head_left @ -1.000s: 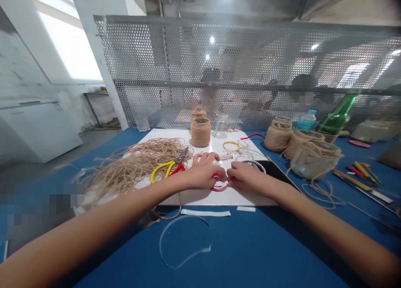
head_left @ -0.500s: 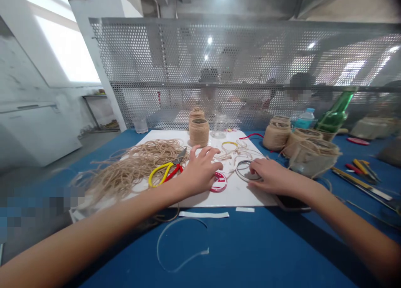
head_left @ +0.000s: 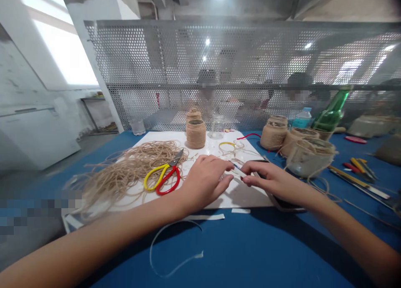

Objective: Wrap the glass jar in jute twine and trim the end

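A thin pale ring [head_left: 238,169], seen almost edge-on, bridges the fingers of both hands just above the white board [head_left: 241,198]. My right hand [head_left: 266,177] pinches its near end between thumb and fingers. At the other end, my left hand [head_left: 208,177] curves its fingers against it, thumb apart below; something whitish in its grasp is mostly hidden. Left of this hand lie scissors [head_left: 166,175] with one yellow and one red handle, blades slightly apart, against a loose heap of jute twine [head_left: 138,162].
Twine-wrapped jars [head_left: 196,135] and a clear glass jar [head_left: 217,127] stand at the back. More wrapped jars [head_left: 274,135], a green bottle [head_left: 332,112] and cutters [head_left: 360,183] are on the right. A yellow ring [head_left: 227,146] lies on the board. Behind rises a perforated metal screen [head_left: 175,62].
My right hand has lifted the grey ring off the board and brought it towards my left hand. The red-and-white disc under my left hand no longer shows. More of the scissors is uncovered.
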Available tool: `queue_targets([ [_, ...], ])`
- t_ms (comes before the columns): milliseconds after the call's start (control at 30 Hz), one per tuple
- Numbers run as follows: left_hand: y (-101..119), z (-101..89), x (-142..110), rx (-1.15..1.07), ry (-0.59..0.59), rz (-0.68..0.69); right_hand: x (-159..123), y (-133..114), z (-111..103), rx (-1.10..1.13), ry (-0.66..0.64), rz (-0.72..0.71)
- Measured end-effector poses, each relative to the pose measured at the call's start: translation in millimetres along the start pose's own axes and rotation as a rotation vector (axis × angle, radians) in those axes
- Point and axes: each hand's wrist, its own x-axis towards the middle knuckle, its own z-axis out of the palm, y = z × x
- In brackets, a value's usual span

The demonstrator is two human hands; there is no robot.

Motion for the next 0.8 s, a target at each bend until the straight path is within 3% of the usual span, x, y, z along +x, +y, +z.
queue_targets([
  [200,4.5,-5.9,2.8,0.056,0.152,-0.024,-5.3,-12.4,24.9,0.079,0.103,-0.047],
  [367,6.3,-12.5,12.7,0.102,0.109,-0.031,-8.9,-17.7,33.0,0.066,0.028,-0.084],
  [600,3.7,-10.9,18.4,0.071,0.066,0.021,-6.8,-8.5,36.7,-0.204,0.124,-0.059],
  [800,2.0,-9.0,24.4,-0.019,0.100,-0.049,-7.8,-6.7,34.9,-0.282,0.203,-0.049],
])
